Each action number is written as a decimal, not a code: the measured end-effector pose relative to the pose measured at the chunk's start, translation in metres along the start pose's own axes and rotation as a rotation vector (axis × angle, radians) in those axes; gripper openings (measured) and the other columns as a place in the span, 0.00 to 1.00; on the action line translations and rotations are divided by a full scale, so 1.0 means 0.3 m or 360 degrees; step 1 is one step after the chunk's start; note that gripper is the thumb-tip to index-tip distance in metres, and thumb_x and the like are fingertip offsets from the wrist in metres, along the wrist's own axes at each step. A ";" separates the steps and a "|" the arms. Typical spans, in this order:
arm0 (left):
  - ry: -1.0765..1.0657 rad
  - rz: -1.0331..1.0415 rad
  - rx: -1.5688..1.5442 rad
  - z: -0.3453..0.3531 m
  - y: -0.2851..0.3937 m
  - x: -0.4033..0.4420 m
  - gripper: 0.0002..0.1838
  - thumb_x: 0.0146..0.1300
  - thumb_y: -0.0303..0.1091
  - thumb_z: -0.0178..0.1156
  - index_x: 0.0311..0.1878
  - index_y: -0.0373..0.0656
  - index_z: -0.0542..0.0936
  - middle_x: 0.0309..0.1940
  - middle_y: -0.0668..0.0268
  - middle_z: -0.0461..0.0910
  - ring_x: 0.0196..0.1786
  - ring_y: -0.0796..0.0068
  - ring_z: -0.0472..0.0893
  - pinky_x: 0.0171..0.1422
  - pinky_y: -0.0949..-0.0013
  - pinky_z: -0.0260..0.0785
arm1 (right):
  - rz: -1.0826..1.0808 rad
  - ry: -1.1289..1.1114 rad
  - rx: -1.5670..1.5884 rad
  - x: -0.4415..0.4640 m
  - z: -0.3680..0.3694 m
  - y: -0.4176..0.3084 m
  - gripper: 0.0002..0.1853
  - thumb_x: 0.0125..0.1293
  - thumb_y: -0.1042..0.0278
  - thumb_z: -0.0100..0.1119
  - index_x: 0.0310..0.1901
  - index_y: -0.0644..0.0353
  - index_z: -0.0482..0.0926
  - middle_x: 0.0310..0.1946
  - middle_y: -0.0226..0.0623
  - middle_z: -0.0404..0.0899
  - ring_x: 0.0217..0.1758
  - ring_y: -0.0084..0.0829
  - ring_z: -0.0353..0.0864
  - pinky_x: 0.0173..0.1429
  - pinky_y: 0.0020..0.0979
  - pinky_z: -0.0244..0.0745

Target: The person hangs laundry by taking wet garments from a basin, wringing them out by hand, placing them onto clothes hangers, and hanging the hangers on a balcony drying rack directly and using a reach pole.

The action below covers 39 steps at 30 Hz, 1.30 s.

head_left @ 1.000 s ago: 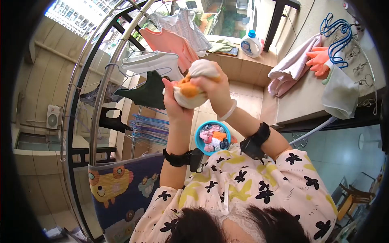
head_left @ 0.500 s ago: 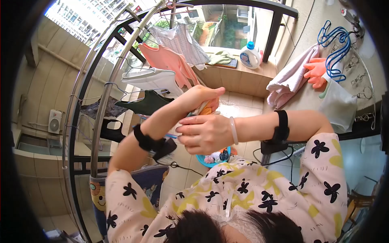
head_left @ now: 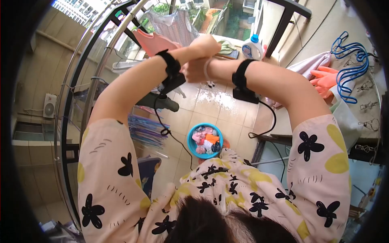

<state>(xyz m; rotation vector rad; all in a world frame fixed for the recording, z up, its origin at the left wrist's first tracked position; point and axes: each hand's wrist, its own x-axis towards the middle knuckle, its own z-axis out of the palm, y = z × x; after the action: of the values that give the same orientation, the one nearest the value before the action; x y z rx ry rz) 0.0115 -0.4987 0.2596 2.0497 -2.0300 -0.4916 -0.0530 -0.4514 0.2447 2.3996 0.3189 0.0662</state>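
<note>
My left hand (head_left: 206, 45) is closed, seen from its back, at the far end of my stretched left arm. Just below it and touching it, my right hand (head_left: 195, 70), with a pale bangle at the wrist, is closed too. The orange and white cloth seen between them in the earlier frames is hidden behind my hands and wrists. Beneath them, wet marks shine on the tiled floor (head_left: 221, 101). Nearer my body stands a blue basin (head_left: 189, 139) with pink, orange, white and dark clothes in it.
Hanging clothes, including a coral top (head_left: 152, 42), are at the upper left beside a metal rail (head_left: 91, 89). Detergent (head_left: 252, 47) stands on the far ledge. Coral gloves (head_left: 324, 80) and blue hangers (head_left: 351, 67) lie at the right. Cables hang from both wrist straps.
Both hands have moved up and away from my body, with the arms stretched out and the wrists close together. The cloth has gone out of sight, and the basin shows fully again.
</note>
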 end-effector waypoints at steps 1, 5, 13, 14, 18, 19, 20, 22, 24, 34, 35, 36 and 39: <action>-0.0114 -0.0038 -0.0006 -0.044 0.029 -0.018 0.21 0.53 0.43 0.52 0.36 0.31 0.81 0.37 0.46 0.80 0.43 0.52 0.80 0.50 0.61 0.71 | -0.0009 0.0010 0.0018 0.013 0.029 0.017 0.08 0.51 0.67 0.53 0.27 0.58 0.81 0.28 0.34 0.82 0.35 0.32 0.81 0.37 0.35 0.77; 0.0205 0.0111 0.0017 0.003 -0.033 0.079 0.21 0.55 0.48 0.54 0.30 0.36 0.82 0.27 0.48 0.79 0.34 0.50 0.79 0.45 0.59 0.71 | 0.0168 -0.0287 0.0648 0.056 0.119 0.057 0.09 0.55 0.67 0.51 0.32 0.57 0.81 0.31 0.35 0.82 0.39 0.32 0.81 0.41 0.33 0.77; 0.0370 0.0267 0.0050 0.021 -0.036 0.075 0.19 0.57 0.49 0.54 0.30 0.41 0.83 0.28 0.48 0.79 0.35 0.48 0.79 0.45 0.59 0.71 | 0.0265 -0.0467 0.0751 0.040 0.190 0.076 0.12 0.54 0.66 0.52 0.39 0.60 0.79 0.39 0.35 0.80 0.44 0.33 0.80 0.48 0.35 0.74; 0.0379 0.0213 0.0040 0.027 -0.035 0.059 0.20 0.58 0.49 0.53 0.30 0.41 0.83 0.28 0.49 0.79 0.36 0.48 0.79 0.45 0.58 0.71 | 0.0263 -0.0451 0.0721 0.040 0.195 0.061 0.13 0.54 0.66 0.53 0.40 0.60 0.79 0.40 0.35 0.80 0.44 0.33 0.79 0.49 0.35 0.74; 0.0455 -0.0020 -0.0087 0.097 -0.071 0.031 0.22 0.59 0.51 0.51 0.30 0.41 0.83 0.28 0.51 0.80 0.37 0.49 0.79 0.47 0.58 0.70 | 0.0179 -0.0257 0.0472 0.031 0.221 -0.013 0.15 0.54 0.66 0.53 0.43 0.61 0.78 0.44 0.36 0.79 0.47 0.34 0.79 0.52 0.36 0.72; 0.0419 -0.0058 -0.0183 0.098 -0.070 0.002 0.23 0.59 0.52 0.51 0.30 0.41 0.83 0.28 0.51 0.80 0.38 0.48 0.79 0.48 0.58 0.70 | 0.0138 -0.0157 0.0366 0.022 0.228 -0.043 0.16 0.54 0.66 0.53 0.44 0.62 0.78 0.45 0.36 0.79 0.48 0.34 0.78 0.53 0.37 0.72; 0.0453 -0.0093 -0.0190 0.138 -0.109 0.021 0.24 0.59 0.52 0.51 0.28 0.38 0.82 0.26 0.51 0.80 0.35 0.55 0.81 0.45 0.62 0.72 | 0.0073 0.0002 0.0223 0.007 0.233 -0.081 0.17 0.54 0.66 0.53 0.45 0.62 0.78 0.46 0.36 0.78 0.48 0.34 0.78 0.54 0.37 0.72; 0.0219 -0.0221 -0.0573 0.137 -0.118 -0.043 0.26 0.60 0.51 0.53 0.22 0.36 0.80 0.20 0.54 0.79 0.29 0.64 0.81 0.37 0.66 0.72 | -0.0179 0.0372 -0.0057 -0.031 0.228 -0.133 0.08 0.52 0.64 0.54 0.34 0.54 0.77 0.44 0.34 0.76 0.51 0.31 0.73 0.58 0.33 0.67; -0.0022 -0.0302 -0.1213 0.174 -0.162 -0.089 0.26 0.61 0.49 0.53 0.17 0.37 0.77 0.16 0.59 0.77 0.23 0.70 0.78 0.29 0.69 0.69 | -0.0026 0.0427 0.0036 -0.071 0.152 -0.194 0.09 0.50 0.64 0.55 0.34 0.52 0.76 0.40 0.31 0.75 0.51 0.31 0.73 0.59 0.33 0.66; -0.0656 -0.0184 -0.3425 0.177 -0.224 -0.633 0.38 0.62 0.67 0.38 0.56 0.39 0.67 0.50 0.58 0.74 0.54 0.66 0.75 0.59 0.62 0.67 | 0.2190 0.1546 0.2395 -0.135 -0.105 -0.407 0.18 0.58 0.69 0.60 0.50 0.57 0.72 0.46 0.37 0.75 0.49 0.30 0.76 0.52 0.32 0.72; -0.0596 -0.0236 -0.3588 0.173 -0.216 -0.684 0.33 0.66 0.59 0.40 0.60 0.38 0.64 0.53 0.58 0.73 0.55 0.66 0.74 0.61 0.61 0.65 | 0.2222 0.1645 0.2658 -0.134 -0.101 -0.414 0.16 0.65 0.62 0.55 0.51 0.58 0.72 0.44 0.37 0.76 0.45 0.28 0.78 0.47 0.28 0.75; -0.0601 -0.0233 -0.3591 0.192 -0.221 -0.709 0.33 0.66 0.59 0.40 0.60 0.38 0.64 0.53 0.58 0.73 0.55 0.66 0.74 0.61 0.61 0.65 | 0.2225 0.1642 0.2653 -0.140 -0.094 -0.424 0.16 0.65 0.62 0.55 0.51 0.58 0.72 0.44 0.37 0.76 0.45 0.28 0.78 0.47 0.28 0.75; 0.0005 -0.0223 -0.3262 0.209 -0.245 -0.791 0.20 0.68 0.29 0.45 0.63 0.41 0.65 0.56 0.59 0.71 0.59 0.69 0.71 0.64 0.68 0.62 | 0.2254 0.1766 0.4016 -0.129 -0.097 -0.444 0.25 0.69 0.47 0.42 0.53 0.63 0.69 0.47 0.38 0.75 0.48 0.28 0.77 0.54 0.29 0.73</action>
<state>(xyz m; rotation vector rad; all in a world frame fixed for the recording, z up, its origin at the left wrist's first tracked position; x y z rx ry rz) 0.0571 -0.2554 0.1938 0.7045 -0.3953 -1.5517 -0.1225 -0.3460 0.1802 -0.7572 0.5874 -0.8423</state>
